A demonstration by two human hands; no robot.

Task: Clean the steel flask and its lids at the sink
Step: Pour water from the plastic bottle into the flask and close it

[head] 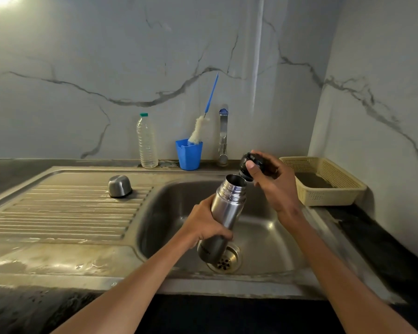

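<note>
My left hand (204, 224) grips the steel flask (225, 210) around its middle, tilted with its open threaded mouth up and to the right, above the sink basin (169, 213). Just right of that mouth, my right hand (273, 182) holds the black inner lid (247, 165), a little apart from the flask. The steel outer cap (119, 186) sits upside down on the ribbed drainboard (65, 213) to the left.
Behind the sink stand a clear plastic bottle (147, 142), a blue cup (189, 154) holding a bottle brush (199, 130), and the tap (223, 138). A cream plastic basket (323, 180) sits on the dark counter at the right. The drain (227, 261) lies under the flask's base.
</note>
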